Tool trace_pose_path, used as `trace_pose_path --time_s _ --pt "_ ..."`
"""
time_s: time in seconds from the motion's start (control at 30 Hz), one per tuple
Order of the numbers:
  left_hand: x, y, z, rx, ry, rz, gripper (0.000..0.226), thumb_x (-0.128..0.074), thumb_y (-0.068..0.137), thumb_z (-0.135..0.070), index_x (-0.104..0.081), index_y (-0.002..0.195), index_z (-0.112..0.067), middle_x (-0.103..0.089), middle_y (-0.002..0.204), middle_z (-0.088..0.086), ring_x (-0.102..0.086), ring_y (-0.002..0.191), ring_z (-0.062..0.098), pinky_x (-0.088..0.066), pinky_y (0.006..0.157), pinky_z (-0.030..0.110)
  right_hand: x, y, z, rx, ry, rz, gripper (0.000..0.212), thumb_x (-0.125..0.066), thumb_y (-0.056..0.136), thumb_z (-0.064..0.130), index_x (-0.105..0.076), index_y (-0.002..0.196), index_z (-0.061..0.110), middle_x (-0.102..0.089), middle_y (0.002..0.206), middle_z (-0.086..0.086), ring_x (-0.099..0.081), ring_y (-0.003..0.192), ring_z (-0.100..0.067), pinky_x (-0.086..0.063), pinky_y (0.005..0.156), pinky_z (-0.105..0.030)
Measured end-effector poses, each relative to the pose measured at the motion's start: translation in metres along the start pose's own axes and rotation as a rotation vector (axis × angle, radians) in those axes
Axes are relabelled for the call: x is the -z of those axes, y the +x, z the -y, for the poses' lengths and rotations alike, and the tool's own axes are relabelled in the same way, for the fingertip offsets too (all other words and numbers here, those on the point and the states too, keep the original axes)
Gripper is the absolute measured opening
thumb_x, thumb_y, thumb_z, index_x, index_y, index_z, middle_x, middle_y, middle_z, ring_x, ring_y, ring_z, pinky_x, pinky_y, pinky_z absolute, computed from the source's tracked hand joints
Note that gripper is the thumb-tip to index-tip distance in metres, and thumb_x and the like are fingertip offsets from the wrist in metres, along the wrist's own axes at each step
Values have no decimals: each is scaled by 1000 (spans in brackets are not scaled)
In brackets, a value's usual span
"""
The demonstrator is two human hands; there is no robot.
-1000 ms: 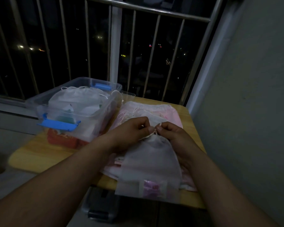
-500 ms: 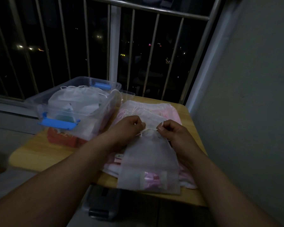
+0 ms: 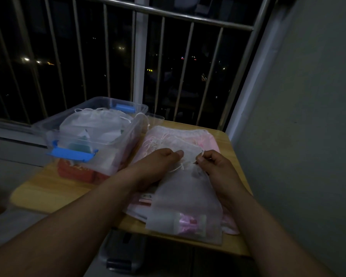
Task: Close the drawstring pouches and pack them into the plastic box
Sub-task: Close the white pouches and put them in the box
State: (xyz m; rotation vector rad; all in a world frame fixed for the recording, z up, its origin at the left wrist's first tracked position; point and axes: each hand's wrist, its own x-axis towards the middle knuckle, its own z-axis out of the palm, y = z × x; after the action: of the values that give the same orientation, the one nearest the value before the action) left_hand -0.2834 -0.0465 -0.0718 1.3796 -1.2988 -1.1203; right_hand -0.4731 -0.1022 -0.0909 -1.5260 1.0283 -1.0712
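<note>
A sheer white drawstring pouch (image 3: 186, 200) lies on the near right of the wooden table (image 3: 48, 192), with small pink and white items showing through its bottom. Its neck is gathered between my hands. My left hand (image 3: 160, 162) pinches the cord on the left of the neck, my right hand (image 3: 212, 164) pinches the cord on the right. A clear plastic box (image 3: 96, 134) with blue latches stands at the table's back left and holds white pouches. More pink and white pouches (image 3: 180, 140) lie piled under and behind the held one.
A red flat object (image 3: 76, 172) sits under the box's near end. A metal railing (image 3: 168, 56) with dark windows runs behind the table. A grey wall (image 3: 298, 116) stands close on the right. A dark case (image 3: 124, 254) lies on the floor under the table's front edge.
My hands have drawn apart sideways with the cords, and the pouch's neck has gathered tighter. The pouch has slid a little back onto the table.
</note>
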Motion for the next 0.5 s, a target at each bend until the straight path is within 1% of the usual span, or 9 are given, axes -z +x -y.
trace_pose_path --time_s 0.07,0.13,0.17,0.27,0.33,0.37,0.43,0.47,0.5 --pt "0 -1 -1 -13 65 27 42 -60 100 -48 -71 93 -8 -74 84 3 -70 76 15 -55 70 28 1 1 1 -36 21 -10 16 -68 99 29 -75 89 19 -76 97 -13 -69 91 -26 -56 95 -53" --pt "-1 0 1 -61 161 -21 37 -65 99 -44 -71 85 -10 -69 74 -1 -63 65 6 -49 58 18 1 1 3 -77 38 -18 19 -70 97 32 -77 88 16 -76 97 -15 -70 89 -26 -56 94 -53" --pt "-2 1 2 -81 181 -50 34 -66 99 -41 -71 82 -12 -67 72 -3 -59 62 4 -46 55 15 1 0 5 -105 62 -4 22 -71 96 34 -78 90 15 -77 97 -15 -72 90 -28 -56 94 -53" --pt "-4 5 7 -117 165 -94 33 -68 98 -41 -72 80 -13 -66 70 -5 -57 59 0 -45 53 13 1 -4 8 -178 105 63 34 -75 92 40 -78 95 6 -78 100 -18 -75 96 -34 -57 92 -50" --pt "-5 6 7 -140 167 -110 34 -68 98 -41 -70 78 -13 -65 68 -7 -55 58 0 -43 53 13 1 -5 9 -172 58 66 43 -78 88 43 -74 89 0 -76 96 -23 -72 87 -33 -57 84 -49" --pt "-5 7 8 -148 168 -115 35 -67 98 -41 -69 76 -14 -63 66 -7 -54 57 0 -42 52 14 1 -6 9 -165 37 53 45 -78 88 42 -72 87 -3 -74 93 -26 -68 82 -30 -56 78 -45" --pt "-6 6 7 -156 143 -126 34 -68 98 -39 -65 73 -15 -62 63 -8 -53 54 -1 -41 51 13 1 -7 12 -169 22 32 46 -76 92 37 -69 91 -8 -72 94 -30 -66 76 -27 -52 72 -38" --pt "-8 6 7 -157 124 -138 34 -68 98 -37 -64 73 -15 -62 63 -8 -54 53 -1 -41 50 12 1 -7 13 -183 34 33 44 -75 93 35 -70 95 -8 -74 94 -28 -68 77 -28 -54 73 -38" --pt "-8 6 7 -157 98 -148 32 -69 98 -35 -65 74 -13 -63 64 -6 -55 53 -1 -42 49 12 1 -7 14 -205 48 42 42 -73 95 35 -72 99 -7 -76 97 -25 -72 81 -31 -57 77 -40"
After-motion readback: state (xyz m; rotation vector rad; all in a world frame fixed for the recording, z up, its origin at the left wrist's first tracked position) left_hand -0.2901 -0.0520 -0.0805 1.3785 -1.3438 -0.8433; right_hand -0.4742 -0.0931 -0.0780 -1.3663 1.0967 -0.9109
